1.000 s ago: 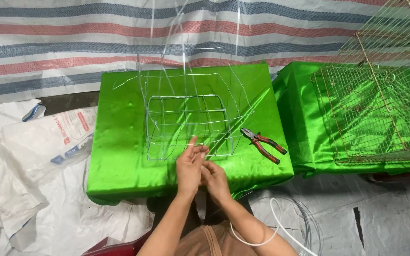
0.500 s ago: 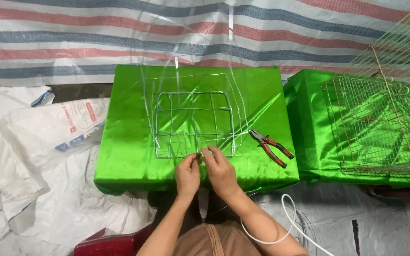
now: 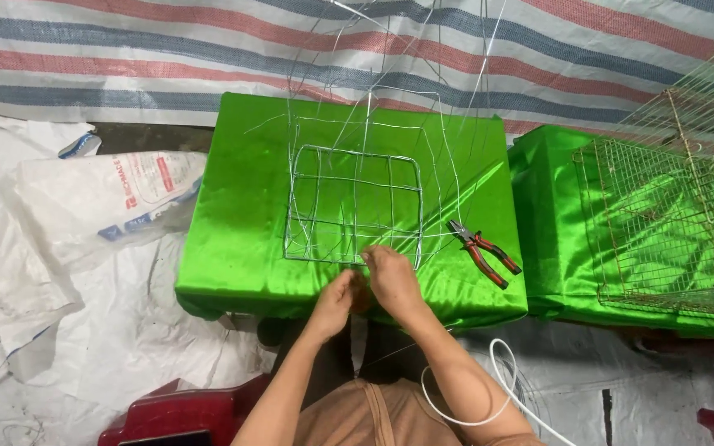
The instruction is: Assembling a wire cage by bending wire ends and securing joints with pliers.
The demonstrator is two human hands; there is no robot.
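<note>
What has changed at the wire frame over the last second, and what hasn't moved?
Both hands have crept from the table's near edge up to the near rim of the wire frame: the right hand now pinches a wire there, the left hand sits just beneath it. Nothing was let go. The frame, the red-handled pliers and the wire cage lie where they were on the green cloth.

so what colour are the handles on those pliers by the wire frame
Red handles with dark jaws on the pliers, lying on the green cloth; the head view shows them.

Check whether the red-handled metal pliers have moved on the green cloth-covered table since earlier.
No: red-handled metal pliers stay right of the square wire grid, near the table's front edge.
</note>
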